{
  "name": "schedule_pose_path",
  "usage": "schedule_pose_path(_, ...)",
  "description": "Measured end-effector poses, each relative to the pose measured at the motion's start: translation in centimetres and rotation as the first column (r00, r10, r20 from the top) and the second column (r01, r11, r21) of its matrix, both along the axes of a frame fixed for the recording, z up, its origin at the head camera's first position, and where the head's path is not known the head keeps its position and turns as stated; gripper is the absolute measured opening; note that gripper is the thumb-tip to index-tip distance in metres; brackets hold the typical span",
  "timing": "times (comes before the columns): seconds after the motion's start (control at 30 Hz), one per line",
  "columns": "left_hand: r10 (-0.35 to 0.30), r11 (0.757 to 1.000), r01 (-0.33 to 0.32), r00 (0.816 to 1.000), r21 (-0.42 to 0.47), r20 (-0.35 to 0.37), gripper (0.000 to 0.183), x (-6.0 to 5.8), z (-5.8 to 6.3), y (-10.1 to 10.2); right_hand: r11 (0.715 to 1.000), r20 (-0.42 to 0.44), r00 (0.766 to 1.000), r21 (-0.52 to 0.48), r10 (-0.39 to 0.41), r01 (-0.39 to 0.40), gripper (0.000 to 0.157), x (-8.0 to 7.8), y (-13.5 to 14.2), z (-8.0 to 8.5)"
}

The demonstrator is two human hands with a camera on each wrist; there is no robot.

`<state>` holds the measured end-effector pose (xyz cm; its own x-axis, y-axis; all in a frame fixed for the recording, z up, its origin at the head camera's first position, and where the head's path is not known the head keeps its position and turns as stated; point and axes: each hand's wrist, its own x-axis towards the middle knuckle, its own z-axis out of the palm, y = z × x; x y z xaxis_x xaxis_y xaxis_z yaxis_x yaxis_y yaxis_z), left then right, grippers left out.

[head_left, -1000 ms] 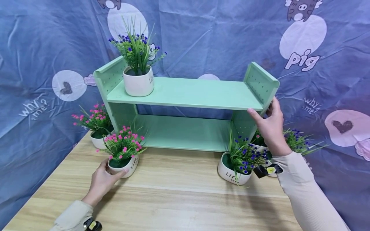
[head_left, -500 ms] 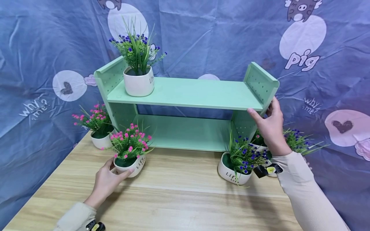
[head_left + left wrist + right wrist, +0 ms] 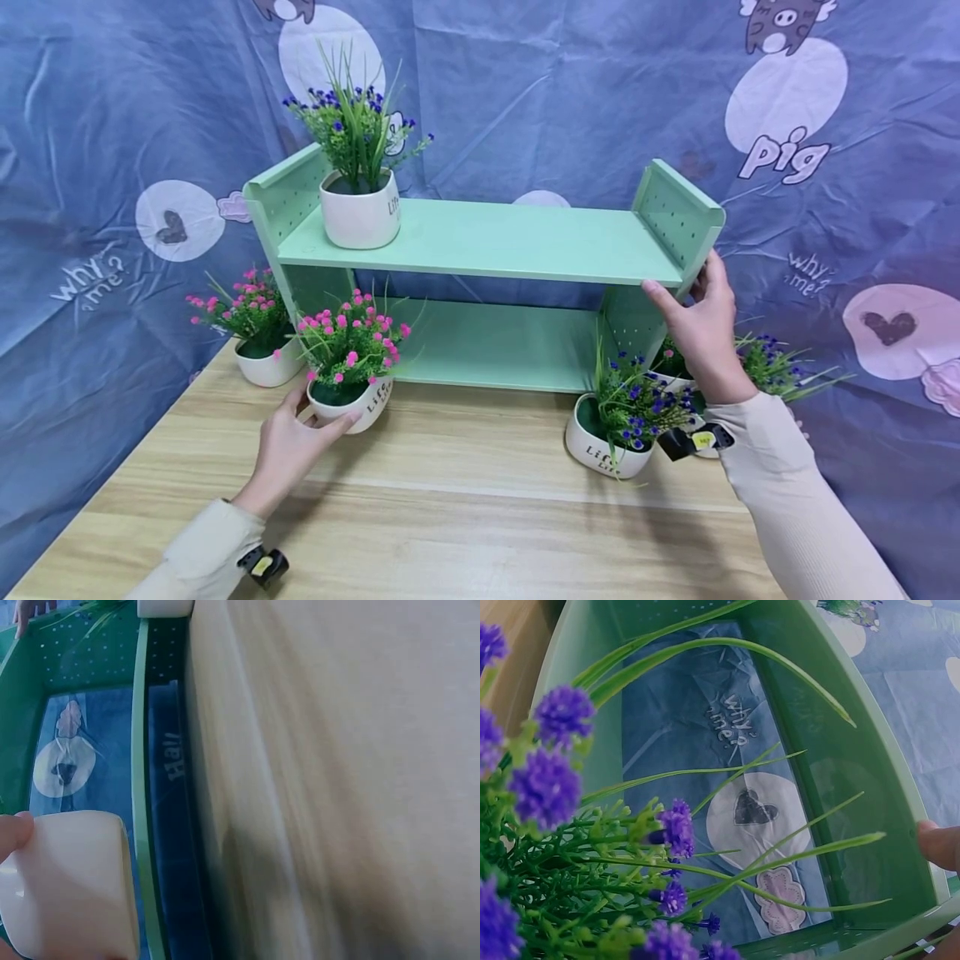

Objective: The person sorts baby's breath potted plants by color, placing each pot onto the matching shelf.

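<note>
My left hand grips a potted plant with pink flowers by its white oval pot, tilted, in front of the green shelf's lower left opening. In the left wrist view the underside of this white pot shows, with a fingertip at its edge. My right hand holds the shelf's right side panel, thumb on the front edge and fingers round the outside, partly hidden. A blue-flowered potted plant stands on the upper board's left end. The lower board is partly covered by the flowers.
A second pink-flowered pot stands left of the shelf. On the wooden table a blue-flowered pot sits before the shelf's right end. More plants stand behind my right arm. A patterned blue cloth hangs behind.
My left hand has moved right and up toward the shelf with the pink-flowered potted plant, now lifted and tilted. My right hand has stayed on the side panel.
</note>
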<state>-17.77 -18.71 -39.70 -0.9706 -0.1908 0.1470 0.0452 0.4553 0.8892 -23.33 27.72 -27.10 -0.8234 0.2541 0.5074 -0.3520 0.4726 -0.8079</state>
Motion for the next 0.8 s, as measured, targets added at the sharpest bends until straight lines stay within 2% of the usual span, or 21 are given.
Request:
schedule_pose_path(0.17, -0.008, 0.992, 0.013, 0.999, 0.122, -0.041, 0.091, -1.1, 0.1, 0.6, 1.000, -0.005, 1.000, 0.005, -0.008, 0.008, 0.073, 0.1, -0.1, 0.1)
schedule_pose_path(0.3, 0.023, 0.984, -0.017, 0.999, 0.175, -0.033, 0.087, -2.1, -0.1, 1.1, 1.000, -0.006, 1.000, 0.004, -0.008, 0.008, 0.072, 0.1, -0.2, 0.1)
schedule_pose_path(0.5, 0.106, 0.985, -0.099, 0.993, 0.140, -0.043, 0.083, -3.5, -0.5, 1.9, 1.000, -0.006, 1.000, -0.004, 0.000, 0.000, 0.072, -0.1, -0.2, 0.1)
schedule_pose_path(0.8, 0.153, 0.980, -0.133, 0.979, 0.148, -0.133, 0.082, -5.4, -1.4, 3.3, 1.000, -0.002, 1.000, -0.007, 0.005, -0.005, 0.074, -0.1, 0.0, 0.0)
